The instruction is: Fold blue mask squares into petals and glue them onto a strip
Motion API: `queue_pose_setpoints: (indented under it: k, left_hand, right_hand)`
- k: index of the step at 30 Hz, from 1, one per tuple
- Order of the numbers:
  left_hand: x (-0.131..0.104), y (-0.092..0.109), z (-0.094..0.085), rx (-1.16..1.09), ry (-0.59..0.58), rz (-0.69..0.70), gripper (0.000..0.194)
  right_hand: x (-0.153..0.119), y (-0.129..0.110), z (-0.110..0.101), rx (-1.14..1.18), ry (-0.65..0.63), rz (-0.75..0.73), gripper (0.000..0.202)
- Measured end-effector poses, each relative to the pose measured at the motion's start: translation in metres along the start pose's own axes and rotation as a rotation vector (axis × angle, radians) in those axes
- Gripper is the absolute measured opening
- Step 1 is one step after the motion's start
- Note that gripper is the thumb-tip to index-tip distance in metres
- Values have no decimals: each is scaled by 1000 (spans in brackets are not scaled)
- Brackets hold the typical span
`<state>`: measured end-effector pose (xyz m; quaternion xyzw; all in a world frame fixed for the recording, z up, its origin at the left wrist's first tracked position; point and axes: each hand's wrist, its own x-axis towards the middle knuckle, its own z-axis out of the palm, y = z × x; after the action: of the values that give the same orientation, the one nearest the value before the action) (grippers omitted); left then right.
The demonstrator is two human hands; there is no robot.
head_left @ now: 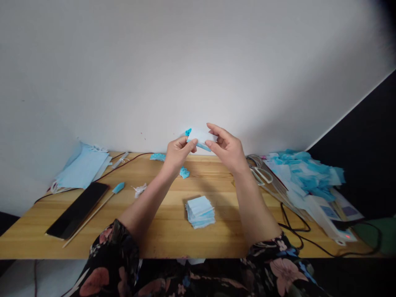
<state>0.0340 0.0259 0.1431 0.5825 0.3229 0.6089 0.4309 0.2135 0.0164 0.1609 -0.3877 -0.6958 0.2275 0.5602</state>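
A small white and light-blue piece of mask fabric [201, 137] is raised above the far part of the table, held between both hands. My left hand [179, 149] pinches its left end with the thumb on top. At the right end, my right hand [227, 147] grips it between thumb and fingers, the index finger lifted. Below them on the wood lies a neat stack of cut mask pieces [200, 211]. A crumpled bright-blue piece [185, 172] rests near my left wrist, and another blue piece [158, 156] lies farther back.
On the left are whole face masks [81, 167], a black phone [77, 210], a stick with a blue tip [94, 214] and white ear loops [140, 189]. To the right stand scissors [262, 175], a heap of blue scraps [309, 173], a power strip [328, 220] and black cables [291, 226].
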Motion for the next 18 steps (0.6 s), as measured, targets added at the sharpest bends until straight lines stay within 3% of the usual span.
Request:
queue_pose_setpoints:
  k: [4, 7, 14, 18]
  left_hand:
    - [0, 0, 0, 6, -5, 18, 40]
    - [-1, -1, 0, 0, -13, 17, 42]
    - [-1, -4, 0, -28, -45, 36, 43]
    - [-1, -8, 2, -170, -47, 15, 39]
  right_hand:
    - [-1, 3, 0, -5, -80, 46, 70]
    - [-3, 3, 2, -11, -112, 70, 72]
    - [-3, 2, 5, -62, -44, 16, 74]
    - [-3, 2, 4, -94, -6, -5, 78]
